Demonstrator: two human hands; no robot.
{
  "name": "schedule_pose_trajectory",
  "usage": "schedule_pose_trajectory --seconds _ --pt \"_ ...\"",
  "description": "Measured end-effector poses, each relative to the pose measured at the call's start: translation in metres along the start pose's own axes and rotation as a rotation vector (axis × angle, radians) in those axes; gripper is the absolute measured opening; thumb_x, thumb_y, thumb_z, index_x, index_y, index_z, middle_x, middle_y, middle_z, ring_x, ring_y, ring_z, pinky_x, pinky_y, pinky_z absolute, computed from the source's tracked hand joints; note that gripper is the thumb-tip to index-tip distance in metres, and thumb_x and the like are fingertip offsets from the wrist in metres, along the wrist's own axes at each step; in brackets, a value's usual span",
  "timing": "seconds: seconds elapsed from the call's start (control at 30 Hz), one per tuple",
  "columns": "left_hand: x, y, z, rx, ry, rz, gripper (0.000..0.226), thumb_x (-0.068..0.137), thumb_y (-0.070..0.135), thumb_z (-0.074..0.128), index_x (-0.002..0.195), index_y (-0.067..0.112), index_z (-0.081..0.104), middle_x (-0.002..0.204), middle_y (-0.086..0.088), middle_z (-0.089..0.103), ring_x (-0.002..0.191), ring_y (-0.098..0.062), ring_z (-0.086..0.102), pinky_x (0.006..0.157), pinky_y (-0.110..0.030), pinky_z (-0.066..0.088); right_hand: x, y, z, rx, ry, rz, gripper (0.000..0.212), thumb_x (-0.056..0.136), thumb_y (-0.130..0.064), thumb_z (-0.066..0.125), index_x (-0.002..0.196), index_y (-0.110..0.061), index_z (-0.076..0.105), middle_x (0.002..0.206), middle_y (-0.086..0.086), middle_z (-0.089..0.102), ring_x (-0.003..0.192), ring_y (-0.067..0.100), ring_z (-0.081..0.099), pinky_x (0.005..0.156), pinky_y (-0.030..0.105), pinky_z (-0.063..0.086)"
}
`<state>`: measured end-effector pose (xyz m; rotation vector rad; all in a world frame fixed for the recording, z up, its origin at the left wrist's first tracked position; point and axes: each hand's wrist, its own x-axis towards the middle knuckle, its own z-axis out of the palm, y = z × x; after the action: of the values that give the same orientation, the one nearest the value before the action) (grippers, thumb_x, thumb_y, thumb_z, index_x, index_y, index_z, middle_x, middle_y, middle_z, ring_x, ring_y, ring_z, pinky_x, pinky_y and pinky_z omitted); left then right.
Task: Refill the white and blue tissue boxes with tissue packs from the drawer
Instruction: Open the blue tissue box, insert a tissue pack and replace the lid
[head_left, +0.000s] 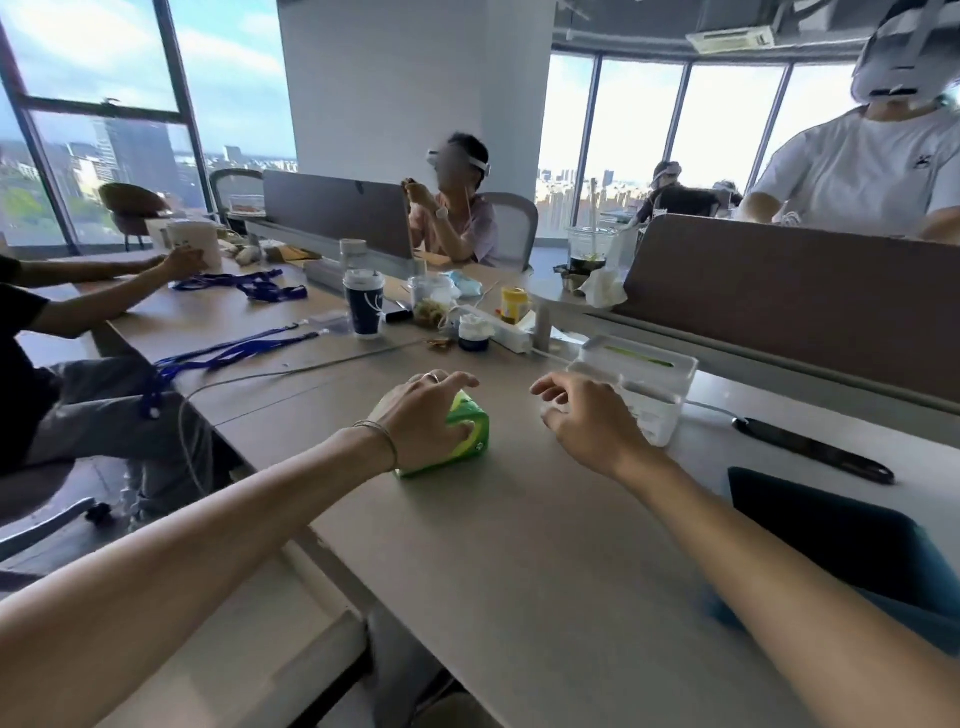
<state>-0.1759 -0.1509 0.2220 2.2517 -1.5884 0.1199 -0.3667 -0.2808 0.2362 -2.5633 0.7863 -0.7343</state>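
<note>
Currently: left grip (423, 421) closed over green tissue pack (470, 434) on desk (545, 530); right grip (587, 415) spread, holding nothing, white tissue box (644, 387) just beyond its fingertips.

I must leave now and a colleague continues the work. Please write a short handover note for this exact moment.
Left hand: gripping the green tissue pack, which rests on the desk.
Right hand: open, empty, hovering just in front of the white tissue box.
White tissue box: beside the right hand, its lid apparently lifted; something green shows on top.
Blue item at the right desk edge: possibly the blue box, cannot confirm.
Done: one pack is out on the desk.
Left: put this pack into the white box, then refill the blue one.
</note>
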Motion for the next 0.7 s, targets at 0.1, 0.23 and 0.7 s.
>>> schedule_pose_trajectory --seconds 0.1,0.23,0.7 --pt "0.005 -0.035 0.006 0.034 -0.07 -0.099 0.076 0.08 0.058 0.066 0.147 0.033 0.039 0.144 -0.007 0.049 0.129 -0.028 0.049 0.103 -0.04 0.045 0.018 -0.009 0.019 0.0 -0.029 -0.006 0.028 0.091 -0.02 0.06 0.118 -0.023 0.069 0.111 0.0 0.07 0.106 0.018 0.064 0.091 0.034 0.051" --pt "0.012 -0.059 0.017 0.057 -0.156 -0.197 0.095 0.066 0.074 0.066 0.147 0.035 0.035 0.137 -0.008 0.051 0.124 -0.028 0.052 0.098 -0.041 0.048 0.03 -0.017 0.035 0.003 -0.058 -0.017 0.028 0.092 -0.019 0.06 0.119 -0.021 0.068 0.115 0.002 0.071 0.108 0.017 0.064 0.088 0.028 0.047" --pt "0.007 -0.055 0.017 -0.04 0.003 -0.115 0.09 0.06 0.063 0.079 0.138 0.034 0.046 0.105 0.002 0.053 0.105 -0.025 0.055 0.082 -0.036 0.05 0.033 -0.012 0.035 -0.044 -0.104 -0.067 0.04 0.088 -0.022 0.067 0.128 -0.025 0.062 0.133 0.003 0.063 0.115 0.02 0.061 0.095 0.035 0.049"
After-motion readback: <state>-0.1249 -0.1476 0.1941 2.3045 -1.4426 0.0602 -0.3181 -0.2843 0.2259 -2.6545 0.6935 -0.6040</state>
